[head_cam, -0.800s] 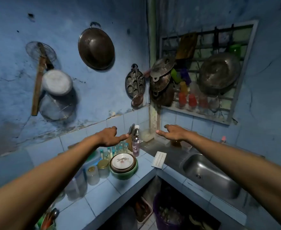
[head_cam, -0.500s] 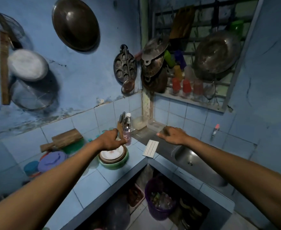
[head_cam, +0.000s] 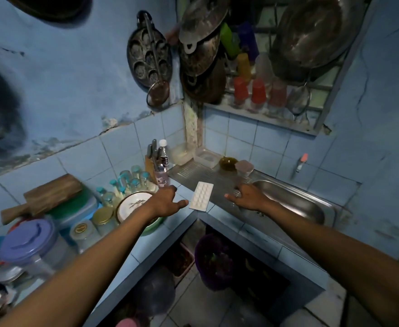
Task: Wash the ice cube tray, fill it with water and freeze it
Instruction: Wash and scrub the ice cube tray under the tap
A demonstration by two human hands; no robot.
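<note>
You are at the reaching step: the ice cube tray (head_cam: 201,196) lies on the counter (head_cam: 146,244) between your left hand (head_cam: 164,201) and right hand (head_cam: 247,197), both grips loose and empty, so next you need to pinch its edge.

White ice cube tray (head_cam: 201,196) lies at frame centre on the countertop corner, by the sink (head_cam: 295,201) w/ drainboard. Left hand (head_cam: 164,201) just left of it, thumb near its edge; right hand (head_cam: 247,197) right, fingers spread over drainboard.
</note>
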